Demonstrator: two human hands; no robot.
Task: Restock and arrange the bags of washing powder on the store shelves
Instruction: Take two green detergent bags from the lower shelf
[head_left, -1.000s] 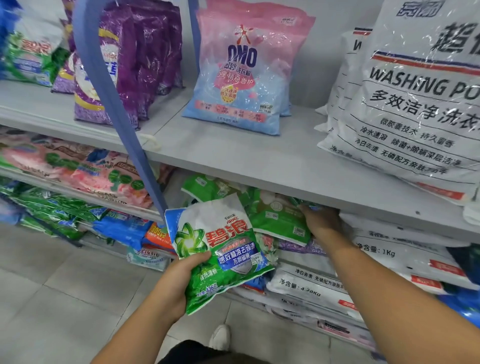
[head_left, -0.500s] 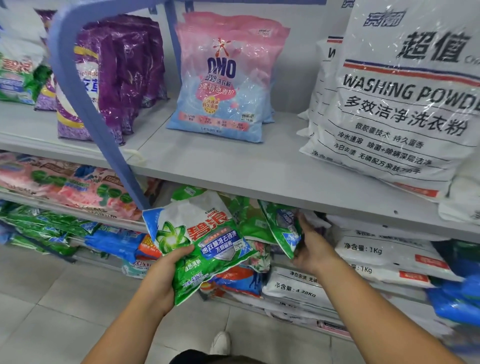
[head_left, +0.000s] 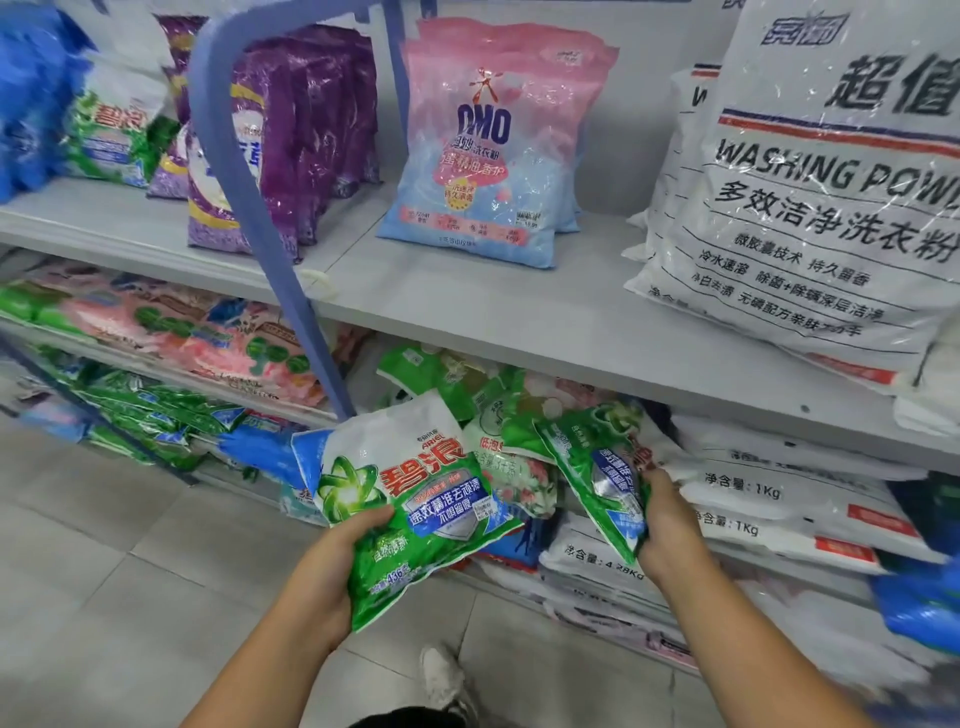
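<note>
Bags in both hands, lower centre of the frame, in front of the second shelf down. Left hand (head_left: 332, 566) holds a green-and-white Ariel bag (head_left: 415, 499) by its lower left corner, thumb curled over the printed face, fingers hidden beneath it; the bag lies face-up and tilted, with its top toward the blue upright post (head_left: 270, 249). Right hand (head_left: 670, 525) grips a second green bag (head_left: 597, 478) of matching print at its lower right edge, fingers wrapped round the back; this bag stands on edge, turned partly sideways, its top still close to the jumbled pile of green and floral bags (head_left: 467, 400) under the grey upper shelf (head_left: 467, 312). Whether it touches that pile cannot be told. Judgement on the step: the two small bags are probably being gathered for grouping with their own kind; a like green bag (head_left: 111, 135) stands at the upper left of the frame beside the purple bags (head_left: 306, 135), so that spot may be the destination. To do it well: support each pouch under its weight and not by a corner alone, since loose powder shifts and the film is slick; clear the shelf lip before lifting; set the bags upright, labels forward, seated against their neighbours so they do not slump. Pink OMO bag (head_left: 493, 150) and the large white washing powder sack (head_left: 831, 208), upper centre and upper right, need no handling for this step.
</note>
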